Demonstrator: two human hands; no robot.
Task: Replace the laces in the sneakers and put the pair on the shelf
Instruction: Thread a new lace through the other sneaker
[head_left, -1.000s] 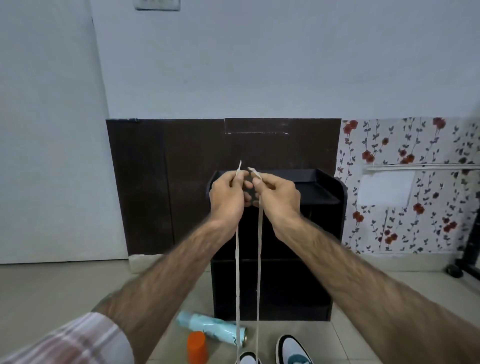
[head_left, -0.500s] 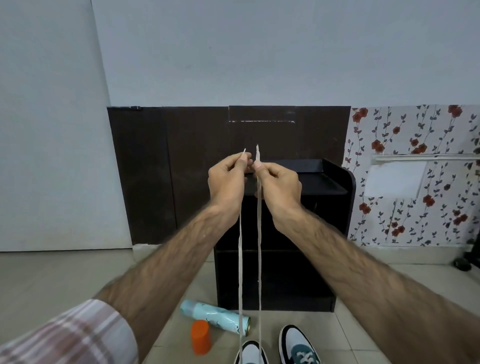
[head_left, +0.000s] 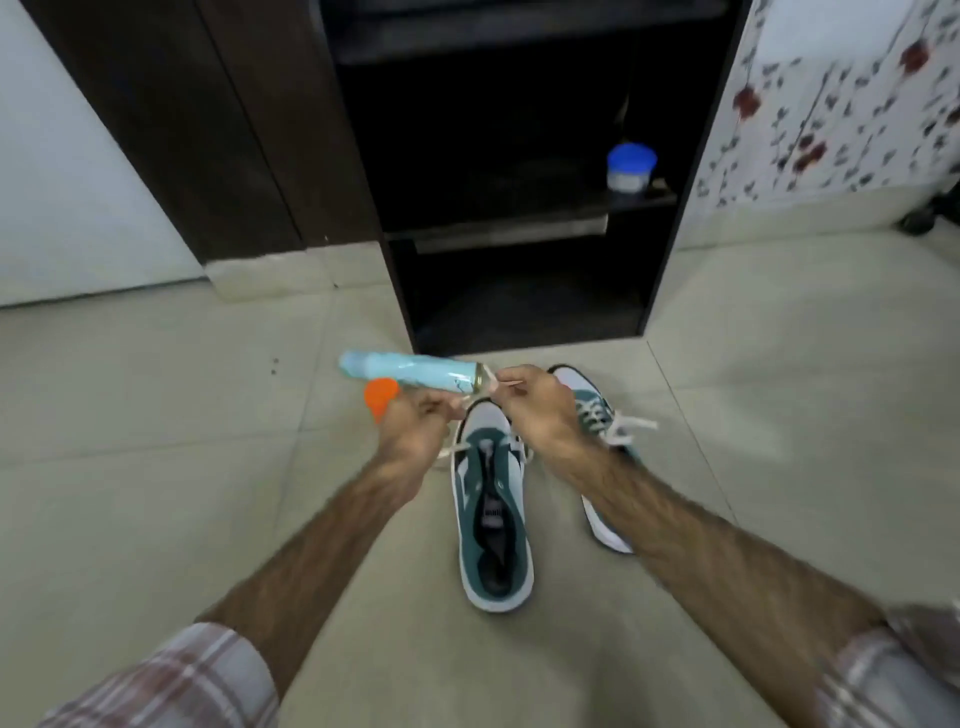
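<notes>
No brand or writing can be read anywhere: a pale patch on the tongue of the near sneaker (head_left: 493, 519) is too blurred to make out, and the light-blue spray can (head_left: 410, 371) lying on its side shows no legible print. The near sneaker is teal-green and white with a pale grey toe, a dark lining and a white sole; it stands on the beige floor tiles (head_left: 156, 441) with its toe toward the black shelf unit (head_left: 519, 291). Its cream lace (head_left: 454, 449) runs through the eyelets near the toe only. The left hand (head_left: 415, 426) has its fingers curled round one end of that lace, and the right hand (head_left: 535, 410) pinches the other end between thumb and fingertips, both just above the toe. The second sneaker (head_left: 597, 415), same colours, stands just to the right, partly hidden by the right forearm, already laced with a tied bow. An orange cap (head_left: 381, 396) sits beside the can. A small blue-lidded jar (head_left: 631, 169) stands on a shelf of the unit.
</notes>
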